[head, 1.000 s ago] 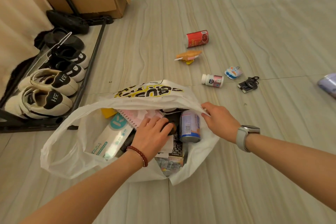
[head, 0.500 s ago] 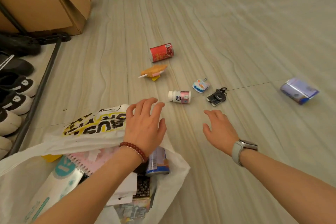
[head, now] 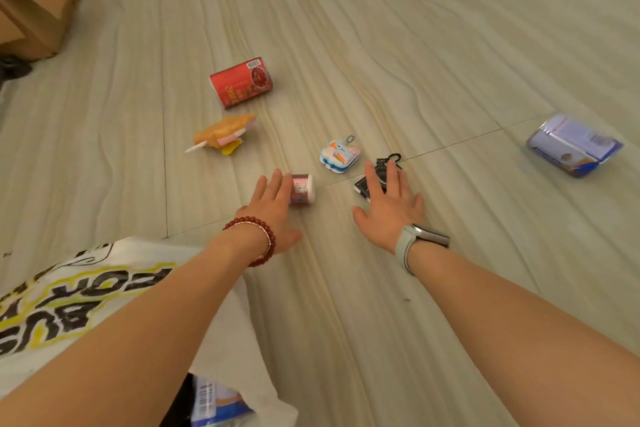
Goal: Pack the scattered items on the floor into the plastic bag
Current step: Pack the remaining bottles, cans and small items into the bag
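Pale striped floor under me, plastic bag close at my left elbow so drops stay short. Left hand spread flat on the small pill bottle; right hand flat over the black keychain. Neither grip closed yet. Red can waits farther out.

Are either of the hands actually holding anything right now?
Nothing is gripped. The left hand lies over the small bottle; the right hand lies over the black keychain.
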Motion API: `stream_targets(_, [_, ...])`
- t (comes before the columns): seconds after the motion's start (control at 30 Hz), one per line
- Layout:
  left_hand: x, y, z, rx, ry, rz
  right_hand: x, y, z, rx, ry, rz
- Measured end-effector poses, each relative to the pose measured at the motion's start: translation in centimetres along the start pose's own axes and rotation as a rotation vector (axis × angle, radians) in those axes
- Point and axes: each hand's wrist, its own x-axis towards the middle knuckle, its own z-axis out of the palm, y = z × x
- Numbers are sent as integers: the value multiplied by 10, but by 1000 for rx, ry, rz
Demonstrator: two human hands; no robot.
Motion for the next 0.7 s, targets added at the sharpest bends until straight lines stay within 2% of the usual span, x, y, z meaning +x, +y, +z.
stream_targets(0.07, [5,3,4,-32,28,9,2,6,4,-71,15,4])
stream_targets(0.17, [8,2,3,-17,102,37,-4,8,9,-110,157,-66])
stream_targets(0.3, [-7,4,17,165,-23,38,-19,-4,12,-262,236,-180])
stream_targets(0.37, [-19,7,24,147,12,47,-27,-8,9,-320,199,-225])
stream_targets(0.6, [-67,8,-28,-252,280,4,-67,-4,1,287,51,-86])
stream_targets(0.7, [-111,-5,-52,-331,403,58,-86,-19,-17,529,87,-82])
